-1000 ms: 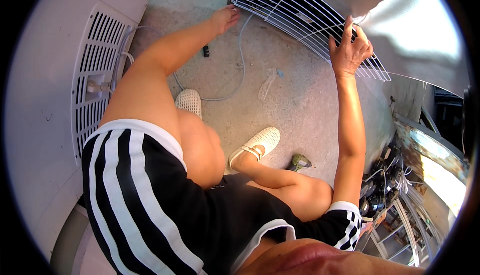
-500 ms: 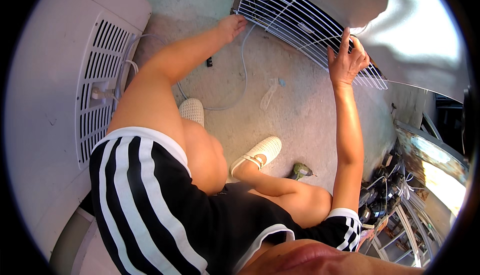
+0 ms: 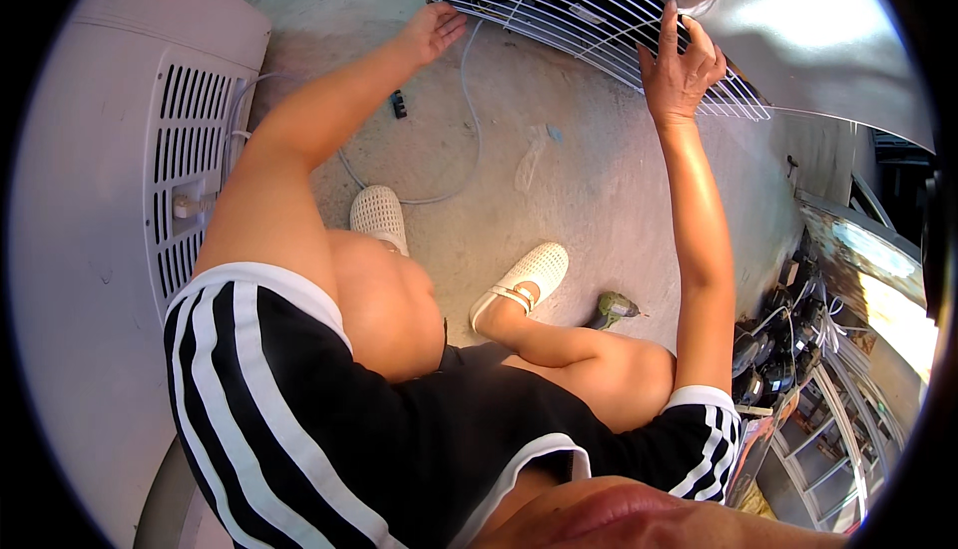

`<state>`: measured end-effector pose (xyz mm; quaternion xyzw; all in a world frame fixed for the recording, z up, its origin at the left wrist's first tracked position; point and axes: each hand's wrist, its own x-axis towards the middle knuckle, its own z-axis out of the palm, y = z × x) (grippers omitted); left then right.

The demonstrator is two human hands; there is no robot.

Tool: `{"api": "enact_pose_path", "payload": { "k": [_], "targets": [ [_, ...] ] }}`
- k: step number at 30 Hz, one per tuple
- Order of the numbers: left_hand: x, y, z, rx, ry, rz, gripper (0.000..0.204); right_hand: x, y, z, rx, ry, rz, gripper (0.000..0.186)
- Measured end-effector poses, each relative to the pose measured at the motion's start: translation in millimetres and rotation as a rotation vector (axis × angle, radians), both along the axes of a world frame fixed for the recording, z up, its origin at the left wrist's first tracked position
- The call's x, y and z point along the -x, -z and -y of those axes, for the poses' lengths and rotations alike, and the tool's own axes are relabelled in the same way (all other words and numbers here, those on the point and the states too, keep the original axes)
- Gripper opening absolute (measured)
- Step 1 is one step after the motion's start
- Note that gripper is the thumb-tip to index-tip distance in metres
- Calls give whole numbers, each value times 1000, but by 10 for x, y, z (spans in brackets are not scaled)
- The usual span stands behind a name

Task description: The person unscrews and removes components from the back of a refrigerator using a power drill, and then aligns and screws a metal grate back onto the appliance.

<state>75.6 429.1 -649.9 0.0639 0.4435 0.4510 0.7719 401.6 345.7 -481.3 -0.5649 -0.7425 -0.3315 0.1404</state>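
My left hand [image 3: 435,32] is at the lower left corner of a white wire rack [image 3: 539,0], its fingertips gripping the edge, some fingers loosely extended. My right hand [image 3: 681,75] grips the rack farther right, index finger reaching up over the bars and the others bent over them. The rack sits at an angle against the lower part of a shiny silver appliance [image 3: 798,40], over a dark recess with wires behind the bars. My bare forearms come up either side of my crouched legs and cream perforated clogs [image 3: 529,272].
A white appliance [image 3: 95,250] with a slotted vent and plug stands at the left. A grey cable [image 3: 474,115] loops across the concrete floor, near a small black piece [image 3: 399,103], a clear plastic scrap [image 3: 529,160] and a green power tool [image 3: 616,307]. Piled black parts and metal scrap [image 3: 783,344] lie right.
The view has shifted slightly, so the rack and floor items sit higher in the picture than half a second ago. Both hands remain on the rack, with little visible movement.
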Motion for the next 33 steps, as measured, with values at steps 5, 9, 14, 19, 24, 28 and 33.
{"api": "enact_pose_path", "payload": {
  "k": [5,9,14,19,24,28,33],
  "targets": [
    [-17,-117,57,-16,47,3,32,-46,74,-53,-68,5,37,91],
    [-39,-153,66,-69,149,-35,50,168,-33,-37,-129,-34,2,70],
    [-197,63,-135,-34,88,-101,60,62,-94,-52,-182,-9,59,54],
    [-102,157,-163,-108,115,-182,59,10,-86,-124,-253,-67,82,52],
    [-189,70,-94,-85,150,-173,69,-243,139,-76,-186,-69,95,60],
    [-269,-71,-61,-23,180,-131,73,-195,69,-25,-145,-77,-22,39],
    [-240,-1,-171,-22,157,-135,71,-186,-1,-17,-68,-95,-176,26]
  ]
}}
